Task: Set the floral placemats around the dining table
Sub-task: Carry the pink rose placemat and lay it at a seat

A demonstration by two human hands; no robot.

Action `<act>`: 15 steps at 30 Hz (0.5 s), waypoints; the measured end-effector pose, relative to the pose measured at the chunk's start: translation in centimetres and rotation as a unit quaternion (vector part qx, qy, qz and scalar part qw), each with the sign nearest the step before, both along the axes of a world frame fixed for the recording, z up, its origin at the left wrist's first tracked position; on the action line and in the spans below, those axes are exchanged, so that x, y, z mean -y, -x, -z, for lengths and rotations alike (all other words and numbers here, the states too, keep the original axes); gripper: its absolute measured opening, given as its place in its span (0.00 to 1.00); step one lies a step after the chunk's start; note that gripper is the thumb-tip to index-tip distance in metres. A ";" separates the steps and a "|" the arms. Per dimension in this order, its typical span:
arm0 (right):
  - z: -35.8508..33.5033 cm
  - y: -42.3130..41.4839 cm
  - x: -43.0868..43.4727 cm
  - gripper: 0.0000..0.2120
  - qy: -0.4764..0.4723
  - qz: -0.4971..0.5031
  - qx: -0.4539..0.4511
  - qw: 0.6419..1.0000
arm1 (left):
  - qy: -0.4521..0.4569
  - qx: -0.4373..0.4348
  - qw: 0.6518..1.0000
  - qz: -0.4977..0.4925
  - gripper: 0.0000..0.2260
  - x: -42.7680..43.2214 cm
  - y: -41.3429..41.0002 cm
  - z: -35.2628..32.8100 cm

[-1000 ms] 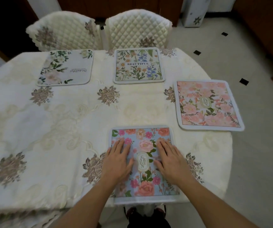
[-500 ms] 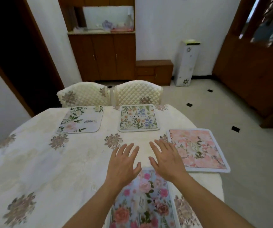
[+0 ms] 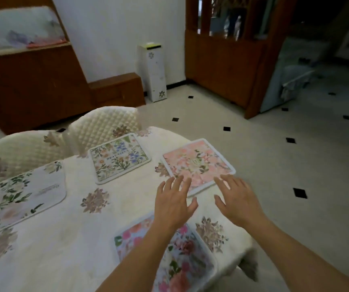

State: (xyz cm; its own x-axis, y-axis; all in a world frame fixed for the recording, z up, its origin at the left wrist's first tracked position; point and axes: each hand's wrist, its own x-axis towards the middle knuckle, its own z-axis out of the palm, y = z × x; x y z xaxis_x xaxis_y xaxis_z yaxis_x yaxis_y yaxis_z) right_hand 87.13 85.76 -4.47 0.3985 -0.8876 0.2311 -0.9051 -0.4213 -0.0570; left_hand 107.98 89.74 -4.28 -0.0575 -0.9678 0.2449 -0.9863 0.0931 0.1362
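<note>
Both hands, the left hand (image 3: 174,204) and the right hand (image 3: 237,200), hover palm-down with fingers spread, grasping nothing. At 12 o'clock from them lies the pink placemat (image 3: 197,165), fingertips apparently over its near edge. At 6 o'clock, under the left forearm, lies the blue floral placemat (image 3: 182,256) on the table (image 3: 74,239).

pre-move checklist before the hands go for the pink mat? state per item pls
1. Left hand empty, fingers spread: ok.
2. Right hand empty, open: ok.
3. Pink placemat flat on table: ok, but its right corner reaches the table edge.
4. Blue placemat laid at the near seat: ok.
5. Two far mats, botanical placemat and white placemat, in front of chairs: ok.
6. Hands touching the pink mat: cannot tell.
</note>
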 end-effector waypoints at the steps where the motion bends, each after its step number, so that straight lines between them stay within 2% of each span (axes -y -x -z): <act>1: 0.1 1.5 -0.4 0.27 -0.007 0.023 0.001 1.000 | -0.003 -0.003 1.000 0.013 0.26 0.4 1.1 0.2; 7: 0.8 9.6 -1.9 0.25 0.005 0.134 0.016 0.991 | 0.005 0.001 0.996 0.090 0.26 3.2 7.7 0.9; 15: 2.9 18.8 0.0 0.25 0.012 0.190 0.043 0.981 | 0.012 0.016 0.988 0.151 0.26 8.2 17.6 1.2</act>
